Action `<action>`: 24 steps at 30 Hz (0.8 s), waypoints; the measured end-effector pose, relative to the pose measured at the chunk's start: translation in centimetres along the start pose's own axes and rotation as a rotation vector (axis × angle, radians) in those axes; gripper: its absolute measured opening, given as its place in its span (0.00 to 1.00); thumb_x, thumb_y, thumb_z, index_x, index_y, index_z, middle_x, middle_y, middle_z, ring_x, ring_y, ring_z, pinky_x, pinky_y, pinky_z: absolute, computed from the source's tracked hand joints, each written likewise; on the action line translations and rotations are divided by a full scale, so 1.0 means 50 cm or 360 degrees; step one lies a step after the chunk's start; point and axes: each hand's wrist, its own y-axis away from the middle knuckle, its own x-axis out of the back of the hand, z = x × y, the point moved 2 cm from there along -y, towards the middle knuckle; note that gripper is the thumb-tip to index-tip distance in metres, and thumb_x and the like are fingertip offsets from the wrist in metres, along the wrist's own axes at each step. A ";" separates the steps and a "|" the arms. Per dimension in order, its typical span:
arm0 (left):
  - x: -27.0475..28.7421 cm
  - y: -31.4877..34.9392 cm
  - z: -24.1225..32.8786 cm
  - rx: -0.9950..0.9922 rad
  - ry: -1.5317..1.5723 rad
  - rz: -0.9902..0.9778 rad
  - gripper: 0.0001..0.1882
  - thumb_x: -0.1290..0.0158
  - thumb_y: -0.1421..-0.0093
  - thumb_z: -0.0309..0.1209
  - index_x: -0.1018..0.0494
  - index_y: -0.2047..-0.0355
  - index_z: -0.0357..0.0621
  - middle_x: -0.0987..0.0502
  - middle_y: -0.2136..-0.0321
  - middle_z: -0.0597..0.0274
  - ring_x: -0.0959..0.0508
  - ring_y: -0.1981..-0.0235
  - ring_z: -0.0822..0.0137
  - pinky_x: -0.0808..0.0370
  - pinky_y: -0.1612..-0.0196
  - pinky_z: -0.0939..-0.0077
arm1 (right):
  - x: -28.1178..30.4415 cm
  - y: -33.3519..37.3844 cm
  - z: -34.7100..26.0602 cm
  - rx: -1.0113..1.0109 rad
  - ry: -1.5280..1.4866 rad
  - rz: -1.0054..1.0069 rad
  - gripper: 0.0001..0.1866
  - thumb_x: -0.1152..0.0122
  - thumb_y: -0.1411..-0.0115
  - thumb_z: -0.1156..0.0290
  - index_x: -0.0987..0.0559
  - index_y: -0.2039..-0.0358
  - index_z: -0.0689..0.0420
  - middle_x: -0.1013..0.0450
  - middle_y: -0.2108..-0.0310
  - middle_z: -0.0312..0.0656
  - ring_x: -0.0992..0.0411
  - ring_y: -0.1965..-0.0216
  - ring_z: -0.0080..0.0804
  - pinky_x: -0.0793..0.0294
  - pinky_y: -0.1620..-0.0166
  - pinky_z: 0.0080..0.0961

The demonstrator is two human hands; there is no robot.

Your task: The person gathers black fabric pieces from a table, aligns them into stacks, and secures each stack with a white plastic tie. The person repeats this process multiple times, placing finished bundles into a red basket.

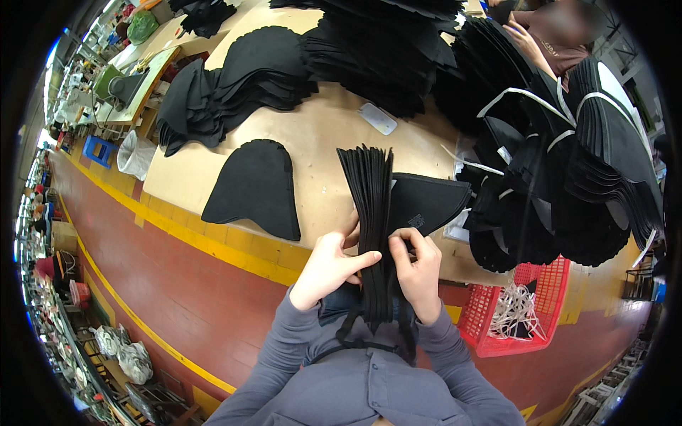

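A thick stack of black fabric panels (369, 206) stands on edge in front of me, its layers fanned at the far end. My left hand (328, 266) is closed round the stack's left side, thumb across the layer edges. My right hand (418, 271) pinches at the right side, where one panel (428, 201) with small pale printing folds away to the right. Its fingertips partly hide what they grip. To the left, a single curved black panel (256, 188) lies flat on the tan table (323, 160).
Piles of black panels (266, 67) cover the table's far side. Bundles tied with white strips (604, 142) stand at the right, near another person (558, 35). A white phone-like object (377, 118) lies mid-table. A red basket (483, 341) of white strips sits below the right edge.
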 end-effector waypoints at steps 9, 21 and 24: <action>-0.004 -0.004 -0.007 -0.0043 -0.0096 -0.0118 0.47 0.40 0.44 0.29 0.55 0.30 0.33 0.28 0.44 0.43 0.20 0.71 0.76 0.23 0.76 0.84 | 0.003 0.011 -0.004 0.0017 -0.0200 0.0144 0.07 0.34 0.46 0.74 0.23 0.67 0.59 0.27 0.75 0.45 0.29 0.78 0.32 0.29 0.73 0.28; 0.003 0.003 -0.013 0.0041 0.0019 -0.0092 0.35 0.37 0.45 0.29 0.37 0.38 0.39 0.23 0.53 0.57 0.22 0.60 0.75 0.24 0.75 0.89 | 0.003 0.013 -0.010 0.0118 0.0081 0.0038 0.09 0.30 0.46 0.69 0.18 0.67 0.60 0.24 0.76 0.41 0.32 0.77 0.30 0.33 0.74 0.25; 0.005 0.006 -0.014 0.0040 0.0006 -0.0098 0.35 0.37 0.45 0.30 0.37 0.38 0.39 0.23 0.53 0.57 0.21 0.59 0.74 0.24 0.75 0.89 | 0.004 0.012 -0.008 0.0150 0.0047 0.0024 0.08 0.32 0.45 0.71 0.20 0.67 0.60 0.25 0.75 0.42 0.32 0.78 0.29 0.33 0.74 0.25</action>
